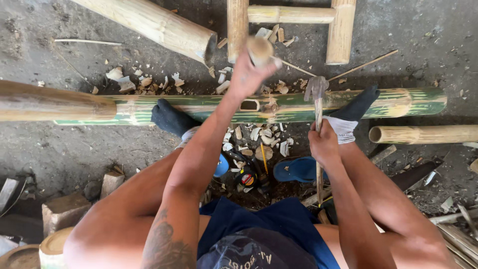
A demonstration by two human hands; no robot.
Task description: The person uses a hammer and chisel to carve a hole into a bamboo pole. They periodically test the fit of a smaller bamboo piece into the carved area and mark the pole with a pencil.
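A long green bamboo pole (398, 102) lies across the ground, with a rectangular slot (249, 105) cut in its top. Both my socked feet rest on it. My left hand (247, 74) is closed round a wooden-handled tool (260, 51) held upright just above the slot. My right hand (323, 144) grips the wooden shaft of a hammer (316, 89), whose metal head hangs over the pole right of the slot.
Dry bamboo poles (159, 25) and a bamboo frame (291, 15) lie beyond. Another pole (423, 134) lies at right. Wood chips (259, 137), a tape measure (246, 177), blue sandals (294, 169), a saw (413, 174) and bricks (64, 211) surround my legs.
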